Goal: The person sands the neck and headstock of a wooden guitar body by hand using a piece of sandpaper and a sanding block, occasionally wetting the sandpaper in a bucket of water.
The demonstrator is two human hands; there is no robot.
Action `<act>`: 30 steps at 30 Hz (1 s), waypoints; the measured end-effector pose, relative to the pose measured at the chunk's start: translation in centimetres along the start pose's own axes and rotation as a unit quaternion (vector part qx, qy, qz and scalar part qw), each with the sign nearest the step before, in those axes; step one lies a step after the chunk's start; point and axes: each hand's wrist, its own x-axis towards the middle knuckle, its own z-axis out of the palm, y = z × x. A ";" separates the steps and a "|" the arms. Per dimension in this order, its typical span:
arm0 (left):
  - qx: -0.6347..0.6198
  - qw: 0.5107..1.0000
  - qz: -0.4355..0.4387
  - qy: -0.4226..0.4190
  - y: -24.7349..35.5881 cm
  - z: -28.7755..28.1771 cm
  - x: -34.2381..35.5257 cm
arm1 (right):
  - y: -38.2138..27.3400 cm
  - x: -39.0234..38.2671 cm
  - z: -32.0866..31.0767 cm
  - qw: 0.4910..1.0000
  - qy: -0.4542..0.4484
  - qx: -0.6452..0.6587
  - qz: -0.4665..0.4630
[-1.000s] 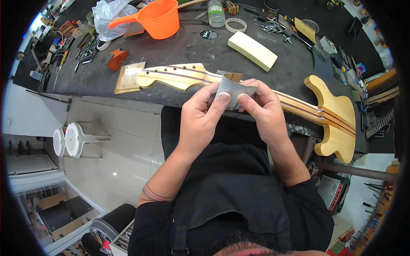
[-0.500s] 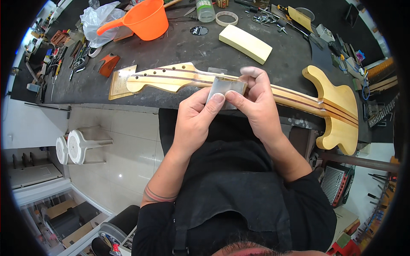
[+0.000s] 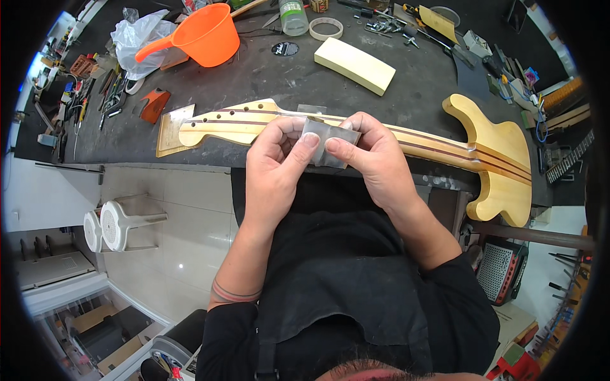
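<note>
Between both hands is a small grey folded sheet of sandpaper (image 3: pixel 322 132), held up in front of the guitar neck. My left hand (image 3: pixel 274 171) pinches its left side with the thumb on top. My right hand (image 3: pixel 380 159) grips the right side, thumb pressed on the face and fingers curled behind. Behind the hands lies a pale wooden guitar (image 3: pixel 500 143), its back with dark stripes facing up. Its headstock (image 3: pixel 219 125) with a row of holes points left, resting over a wooden block (image 3: pixel 170 134). The sheet and hands hide part of the neck.
On the dark workbench (image 3: pixel 267 82) stand an orange dipper (image 3: pixel 206 38), a pale yellow block (image 3: pixel 354 65), a tape roll (image 3: pixel 326 28) and a bottle (image 3: pixel 293 18). An orange-brown rest (image 3: pixel 154 105) sits left. Tools crowd both sides. White stools (image 3: pixel 115 225) stand on the floor.
My right fingers, raised before, have come down around the sheet's right side. The sheet is turned a little. The whole view has shifted slightly.
</note>
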 end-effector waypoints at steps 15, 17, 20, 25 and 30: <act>-0.035 0.998 0.012 0.048 0.0 -0.4 0.2 | 0.0 0.1 0.1 1.000 -0.002 0.003 0.011; -0.040 0.998 0.022 0.049 -0.3 -0.7 0.1 | 0.0 0.1 0.1 1.000 -0.005 0.002 0.008; -0.075 0.995 0.048 0.049 -0.4 -1.3 -0.1 | -0.4 0.4 0.4 0.999 -0.031 -0.010 0.018; -0.083 0.995 0.025 0.056 1.6 -2.0 -0.3 | -3.0 1.0 2.0 0.992 -0.090 -0.076 0.050; -0.107 0.974 0.174 0.100 2.2 -4.0 1.3 | -4.2 4.5 6.4 0.980 -0.131 -0.151 0.012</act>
